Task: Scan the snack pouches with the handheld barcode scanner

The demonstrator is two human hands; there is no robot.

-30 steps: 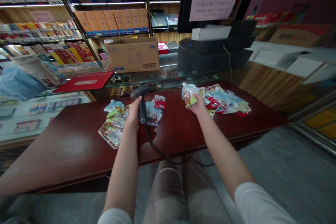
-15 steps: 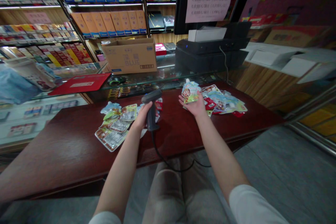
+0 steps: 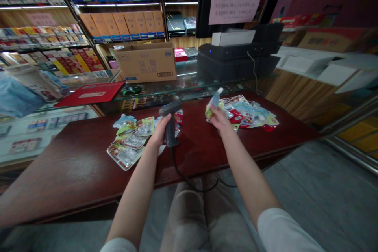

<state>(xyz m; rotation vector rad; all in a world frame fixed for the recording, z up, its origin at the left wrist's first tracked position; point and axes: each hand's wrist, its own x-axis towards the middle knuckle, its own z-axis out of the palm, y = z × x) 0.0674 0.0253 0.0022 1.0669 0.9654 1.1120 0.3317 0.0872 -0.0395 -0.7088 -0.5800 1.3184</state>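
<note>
My left hand (image 3: 160, 130) is wrapped round the handle of a dark grey barcode scanner (image 3: 170, 126), held upright above the table with its cable hanging down. In my right hand (image 3: 219, 119) is a spouted pouch (image 3: 214, 103), blue and green with a white cap. It is turned edge-on and tilted, the cap pointing up. Just beyond that hand lies a pile of colourful snack packets (image 3: 249, 113). Left of the scanner, several more packets (image 3: 132, 139) overlap on the table, some partly hidden behind my left hand.
The dark red table (image 3: 73, 161) meets a glass counter carrying a cardboard box (image 3: 147, 63), a red folder (image 3: 91, 93), a mouse (image 3: 132, 90) and a black till (image 3: 233, 67). A monitor (image 3: 203, 8) with a paper notice stands above. Stocked shelves line the back.
My right hand has turned the pouch from face-up on an open palm to edge-on, with the fingers closing round it. My left hand and the scanner have stayed in place.
</note>
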